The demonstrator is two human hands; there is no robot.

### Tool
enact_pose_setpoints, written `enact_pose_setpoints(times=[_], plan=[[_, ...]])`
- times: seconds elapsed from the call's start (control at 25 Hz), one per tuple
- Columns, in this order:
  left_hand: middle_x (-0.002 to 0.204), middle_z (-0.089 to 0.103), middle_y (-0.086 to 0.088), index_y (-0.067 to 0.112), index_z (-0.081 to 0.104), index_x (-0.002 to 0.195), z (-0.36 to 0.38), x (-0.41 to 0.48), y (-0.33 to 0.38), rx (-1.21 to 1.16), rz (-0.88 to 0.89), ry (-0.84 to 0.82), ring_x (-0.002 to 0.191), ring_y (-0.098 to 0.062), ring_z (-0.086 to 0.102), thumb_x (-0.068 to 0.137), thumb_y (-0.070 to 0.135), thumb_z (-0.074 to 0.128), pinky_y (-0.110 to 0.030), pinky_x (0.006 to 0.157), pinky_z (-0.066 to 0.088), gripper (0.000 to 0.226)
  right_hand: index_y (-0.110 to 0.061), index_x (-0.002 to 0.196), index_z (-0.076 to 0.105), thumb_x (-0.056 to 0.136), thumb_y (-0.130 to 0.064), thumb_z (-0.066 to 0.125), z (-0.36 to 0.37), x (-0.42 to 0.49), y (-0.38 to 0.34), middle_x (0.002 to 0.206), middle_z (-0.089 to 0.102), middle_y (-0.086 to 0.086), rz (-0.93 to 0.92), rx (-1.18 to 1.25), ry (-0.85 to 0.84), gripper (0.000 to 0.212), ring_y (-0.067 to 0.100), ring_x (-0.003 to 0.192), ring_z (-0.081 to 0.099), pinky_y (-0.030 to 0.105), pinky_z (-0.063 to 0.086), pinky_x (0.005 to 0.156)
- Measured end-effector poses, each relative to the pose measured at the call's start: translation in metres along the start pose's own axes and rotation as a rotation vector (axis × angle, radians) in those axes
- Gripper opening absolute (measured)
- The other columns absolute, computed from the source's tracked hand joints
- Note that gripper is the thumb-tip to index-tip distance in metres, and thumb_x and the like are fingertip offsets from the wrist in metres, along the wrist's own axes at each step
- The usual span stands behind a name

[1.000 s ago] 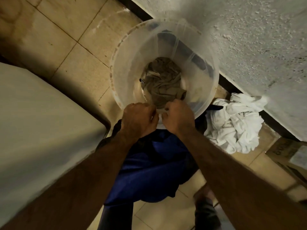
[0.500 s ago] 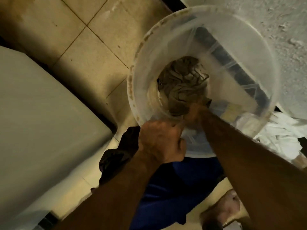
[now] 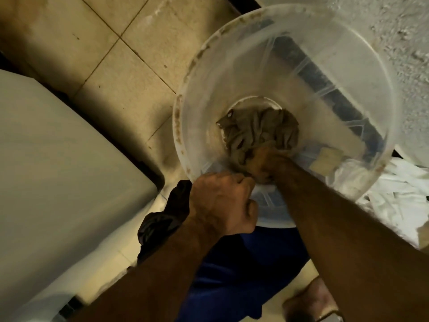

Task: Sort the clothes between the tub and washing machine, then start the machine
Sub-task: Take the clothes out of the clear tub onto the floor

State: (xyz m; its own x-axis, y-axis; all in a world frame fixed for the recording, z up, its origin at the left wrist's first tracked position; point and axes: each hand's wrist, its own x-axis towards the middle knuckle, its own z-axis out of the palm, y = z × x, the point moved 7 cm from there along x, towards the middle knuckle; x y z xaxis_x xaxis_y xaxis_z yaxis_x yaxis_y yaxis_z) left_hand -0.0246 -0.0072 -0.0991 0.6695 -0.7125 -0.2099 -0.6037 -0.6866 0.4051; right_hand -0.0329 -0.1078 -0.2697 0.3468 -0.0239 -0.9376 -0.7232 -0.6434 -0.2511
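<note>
"Brown garment (image 3: 260, 126), where at?"
"Bunched at bottom of clear tub (image 3: 209, 94), beside washing machine (image 3: 58, 159)."
"And the grips?"
"Right grip (image 3: 267, 166) down inside, clutching that garment; left grip (image 3: 222, 203) clenched on tub's near rim."

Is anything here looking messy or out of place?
Yes. Brown grime lines the rim of the clear round plastic tub. Beside it, crumpled white clothes lie heaped on the tiled floor, and a crumpled black garment lies by its near edge.
</note>
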Motion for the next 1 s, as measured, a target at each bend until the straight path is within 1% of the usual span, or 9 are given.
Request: enact_pose_setpoints(times=[0.12,0.32,0.4,0.48,0.56,0.68,0.76,0.84,1.0], plan=[[0.061,0.065,0.0,0.019,0.063,0.063,-0.002,0.0,0.001,0.019,-0.009,-0.004,0.052,-0.024,0.06,0.064,0.035,0.069,-0.024,0.053,0.036,0.016,-0.003,0.12,0.068,0.091,-0.03,0.07,-0.003,-0.013,0.012,0.125,0.069,0.018,0.035,0.066,0.025,0.04,0.02,0.088,0.068,0.016,0.048,0.056],[0.089,0.07,0.003,0.024,0.068,0.094,0.0,0.001,0.001,0.082,-0.063,-0.03,0.076,-0.022,0.067,0.075,0.046,0.056,-0.027,0.057,0.044,0.032,-0.009,0.121,0.069,0.096,-0.058,0.05,-0.007,-0.077,0.005,0.126,0.069,0.017,-0.064,-0.047,0.169,0.058,0.035,0.114,0.065,0.039,0.052,0.095],[0.115,0.063,0.002,0.023,0.059,0.114,0.001,0.0,0.002,0.09,-0.106,-0.028,0.097,-0.022,0.065,0.075,0.056,0.057,-0.029,0.062,0.044,0.051,-0.008,0.112,0.072,0.095,-0.051,0.057,-0.023,-0.112,0.012,0.116,0.073,0.015,-0.035,0.255,0.293,0.049,0.034,0.109,0.067,0.035,0.05,0.082],[0.145,0.05,-0.001,0.022,0.044,0.142,0.002,0.003,0.002,0.081,-0.162,-0.093,0.129,-0.027,0.053,0.07,0.069,0.059,-0.041,0.089,0.051,0.087,-0.007,0.097,0.076,0.083,-0.047,0.07,-0.037,-0.149,0.018,0.096,0.077,0.012,-0.016,0.747,0.35,0.043,0.035,0.103,0.07,0.038,0.053,0.077],[0.16,0.037,0.002,0.026,0.03,0.155,0.002,0.007,0.008,0.037,-0.173,-0.198,0.148,-0.025,0.034,0.067,0.078,0.06,-0.048,0.117,0.036,0.107,-0.015,0.077,0.081,0.058,-0.044,0.075,-0.037,-0.188,0.004,0.076,0.078,0.001,-0.073,1.144,0.249,0.036,0.033,0.099,0.073,0.035,0.056,0.079],[0.134,0.061,0.008,0.025,0.055,0.135,-0.018,0.006,0.028,-0.43,-0.273,-0.131,0.132,-0.017,0.053,0.08,0.048,0.075,-0.028,0.113,0.042,0.063,-0.014,0.058,0.08,0.055,-0.042,0.06,-0.039,-0.244,-0.003,0.057,0.071,-0.014,-0.277,1.482,0.167,0.035,0.002,0.082,0.069,0.018,0.044,0.086],[0.107,0.073,0.003,0.02,0.069,0.117,-0.028,-0.01,0.035,-0.9,-0.498,-0.067,0.103,-0.019,0.068,0.083,0.01,0.071,-0.024,0.095,0.056,0.035,-0.002,0.108,0.078,0.071,-0.034,0.066,-0.032,-0.256,0.02,0.097,0.08,0.011,-0.253,1.724,0.147,0.05,0.027,0.102,0.072,0.037,0.057,0.093],[0.092,0.078,0.005,0.023,0.074,0.1,-0.035,-0.035,0.041,-1.118,-0.596,-0.03,0.091,-0.021,0.072,0.085,-0.001,0.059,-0.026,0.079,0.06,0.032,-0.01,0.116,0.075,0.075,-0.036,0.069,-0.019,-0.262,0.047,0.112,0.077,0.014,-0.135,1.65,0.275,0.049,0.033,0.11,0.071,0.048,0.056,0.099],[0.13,0.068,-0.012,0.013,0.06,0.134,-0.011,-0.104,0.041,-1.549,-1.041,0.078,0.116,-0.029,0.066,0.105,0.025,0.041,-0.036,0.094,0.055,0.037,-0.02,0.103,0.079,0.093,-0.041,0.068,0.017,-0.293,0.05,0.1,0.078,-0.001,-0.14,1.221,0.6,0.026,0.015,0.1,0.072,0.035,0.057,0.087]])
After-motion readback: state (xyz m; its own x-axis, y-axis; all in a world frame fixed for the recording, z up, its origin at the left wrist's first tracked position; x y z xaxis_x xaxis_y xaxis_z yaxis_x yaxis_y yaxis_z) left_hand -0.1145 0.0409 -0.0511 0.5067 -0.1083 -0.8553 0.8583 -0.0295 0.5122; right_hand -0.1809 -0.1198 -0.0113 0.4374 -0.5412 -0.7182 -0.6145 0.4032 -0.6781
